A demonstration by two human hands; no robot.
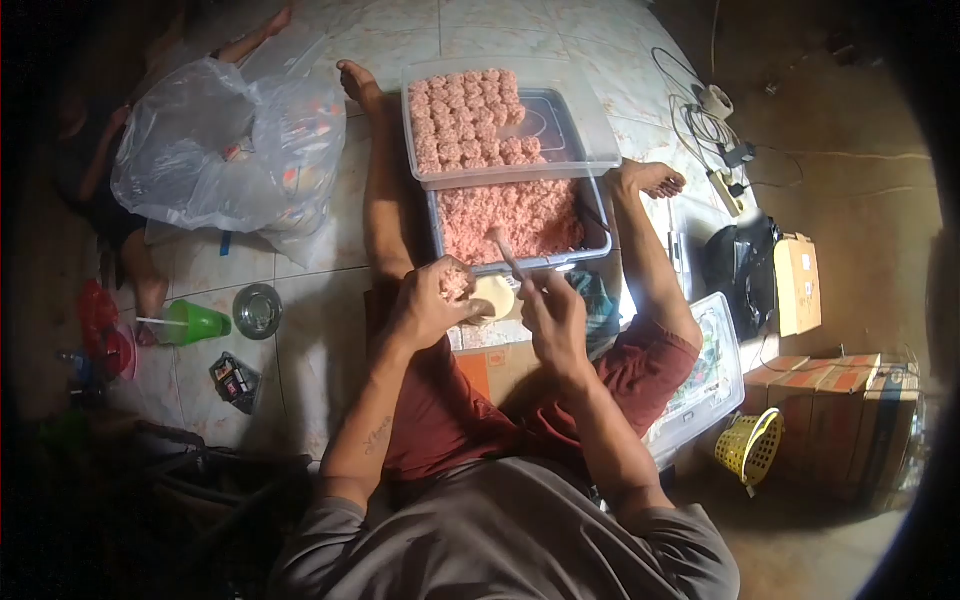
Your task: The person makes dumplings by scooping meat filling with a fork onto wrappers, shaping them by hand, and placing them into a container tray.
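Though near tub rim (478, 269), right hand (557, 318) around utensil (509, 256).

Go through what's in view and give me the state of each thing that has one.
Left hand: closed round a pink clump
Right hand: gripping a utensil
Upper tray: partly filled with shaped pieces
Lower tub: open, holding loose pink mixture
Clear bag: bulging
Cables: loosely tangled
Yellow basket: open-topped
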